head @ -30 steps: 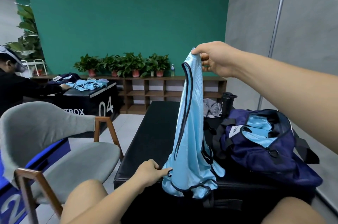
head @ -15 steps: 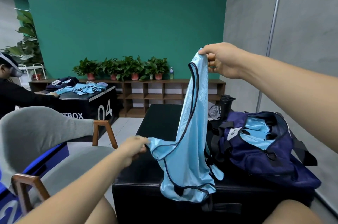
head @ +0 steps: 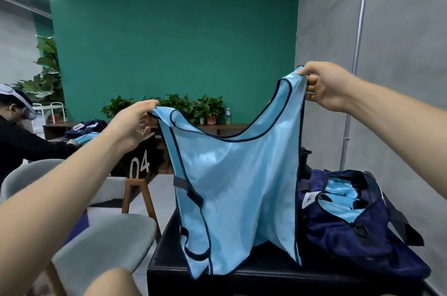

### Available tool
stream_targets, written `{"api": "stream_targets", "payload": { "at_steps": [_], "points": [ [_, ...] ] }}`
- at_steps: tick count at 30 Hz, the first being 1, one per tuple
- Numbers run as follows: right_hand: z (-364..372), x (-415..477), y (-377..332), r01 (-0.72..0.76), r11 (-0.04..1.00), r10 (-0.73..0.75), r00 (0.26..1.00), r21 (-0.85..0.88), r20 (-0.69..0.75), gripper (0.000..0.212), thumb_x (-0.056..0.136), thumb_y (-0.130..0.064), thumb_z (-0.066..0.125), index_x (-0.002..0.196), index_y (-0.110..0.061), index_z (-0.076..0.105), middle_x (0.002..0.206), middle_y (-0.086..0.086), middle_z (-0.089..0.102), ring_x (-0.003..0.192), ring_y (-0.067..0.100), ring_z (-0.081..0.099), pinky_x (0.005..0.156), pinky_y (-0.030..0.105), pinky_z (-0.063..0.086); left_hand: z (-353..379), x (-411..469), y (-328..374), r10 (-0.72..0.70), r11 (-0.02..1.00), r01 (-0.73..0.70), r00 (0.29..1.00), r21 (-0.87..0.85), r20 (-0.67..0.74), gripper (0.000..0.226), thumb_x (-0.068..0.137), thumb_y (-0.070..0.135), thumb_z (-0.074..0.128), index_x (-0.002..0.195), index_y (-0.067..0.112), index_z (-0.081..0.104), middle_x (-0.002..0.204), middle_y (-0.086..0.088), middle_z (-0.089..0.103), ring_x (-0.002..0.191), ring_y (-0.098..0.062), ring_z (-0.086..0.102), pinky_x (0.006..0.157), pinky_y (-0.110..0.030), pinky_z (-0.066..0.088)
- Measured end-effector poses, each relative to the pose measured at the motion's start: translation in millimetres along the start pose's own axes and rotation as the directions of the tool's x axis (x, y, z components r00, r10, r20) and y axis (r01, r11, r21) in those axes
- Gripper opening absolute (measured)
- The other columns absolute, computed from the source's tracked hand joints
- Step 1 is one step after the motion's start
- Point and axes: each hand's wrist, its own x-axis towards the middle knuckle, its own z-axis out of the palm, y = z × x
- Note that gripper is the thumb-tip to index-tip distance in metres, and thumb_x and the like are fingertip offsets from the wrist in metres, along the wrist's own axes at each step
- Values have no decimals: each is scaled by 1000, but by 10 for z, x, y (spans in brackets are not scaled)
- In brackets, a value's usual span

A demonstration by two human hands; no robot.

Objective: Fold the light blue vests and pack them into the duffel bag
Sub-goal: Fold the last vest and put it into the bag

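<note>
The person holds a light blue vest [head: 242, 187] spread wide above the black tabletop [head: 266, 278]. The left hand [head: 131, 124] pinches one shoulder strap. The right hand [head: 324, 87], higher up, grips the other. The dark-trimmed neckline sags between them, and the hem hangs down at the tabletop's near edge. Just right of the vest, on the same tabletop, sits the navy duffel bag [head: 350, 235], unzipped, with more light blue fabric [head: 338, 201] lying inside. A small white label [head: 309, 197] on the bag's near end carries dark print, probably a logo, too small to read. Behind the left hand a black box [head: 142, 162] shows the white numerals "04". A grey chair [head: 104, 242] stands to the left. Another person [head: 19, 141] in black bends over a far surface, and potted plants [head: 208, 107] line a wooden shelf.
</note>
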Motion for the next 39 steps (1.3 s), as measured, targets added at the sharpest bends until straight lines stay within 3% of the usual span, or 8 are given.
{"api": "stream_targets", "payload": {
  "at_steps": [6, 9, 12, 23, 28, 33, 36, 39],
  "points": [
    [-94, -5, -182, 47, 996, -45, 999, 77, -27, 14, 76, -25, 68, 88, -23, 61, 83, 2, 51, 68, 18, 53, 70, 31, 42, -166, 66, 577, 109, 989, -112, 994, -93, -31, 14, 101, 27, 71, 103, 29, 84, 103, 9, 79, 95, -14, 60, 75, -21, 44],
    [-79, -30, -305, 79, 991, -79, 997, 107, -2, 4, 93, -24, 63, 89, -23, 64, 85, 0, 63, 72, 16, 59, 75, 29, 44, -188, 48, 829, 169, 980, -168, 986, -107, -5, 31, 97, 30, 76, 127, 22, 77, 113, 5, 76, 102, -18, 59, 82, -26, 43],
    [-84, -57, -422, 104, 986, -108, 994, 130, 19, 19, 99, -23, 63, 80, -24, 64, 84, -2, 67, 75, 16, 61, 77, 29, 45, -180, -37, 1074, 230, 969, -225, 972, -102, 45, 47, 93, 32, 80, 138, 23, 70, 114, 8, 74, 100, -15, 62, 85, -27, 44],
    [-36, -197, -729, 209, 938, -229, 973, 275, 42, 7, 101, -25, 64, 98, -20, 67, 88, -5, 71, 78, 12, 65, 81, 24, 52, 6, -98, 1461, 389, 904, -359, 916, -231, 100, 61, 96, 1, 72, 147, 31, 58, 118, 3, 66, 97, -12, 72, 81, -29, 55],
    [47, -138, -662, 245, 886, -278, 960, 395, 28, 12, 101, -26, 66, 99, -17, 74, 92, -1, 71, 85, 15, 69, 88, 29, 59, 141, 27, 1380, 354, 895, -318, 933, -313, 63, 64, 99, 5, 71, 151, 34, 49, 133, -11, 65, 91, -19, 74, 76, -34, 60],
    [150, 195, -124, 143, 911, -162, 987, 387, 16, 23, 101, -32, 71, 113, -13, 77, 107, 3, 74, 104, 18, 70, 104, 37, 58, 224, 293, 828, 211, 958, -175, 967, -227, 144, 95, 94, 2, 76, 164, 45, 27, 125, -11, 61, 105, -27, 78, 87, -43, 63],
    [117, 389, 260, 96, 923, -95, 995, 373, -20, 46, 97, -30, 77, 135, -4, 69, 120, 7, 74, 111, 20, 69, 111, 37, 53, 186, 459, 441, 99, 987, -80, 986, -141, 136, 78, 89, -3, 79, 151, 38, 54, 130, -23, 68, 102, -30, 77, 90, -44, 62],
    [38, 489, 520, 52, 946, -51, 999, 319, -10, 37, 95, -28, 78, 127, -11, 72, 108, 1, 75, 100, 17, 69, 103, 32, 57, 116, 586, 210, 62, 998, -65, 993, 27, 102, 51, 87, 6, 85, 130, 29, 73, 118, -17, 78, 88, -30, 78, 78, -39, 63]
  ]
}}
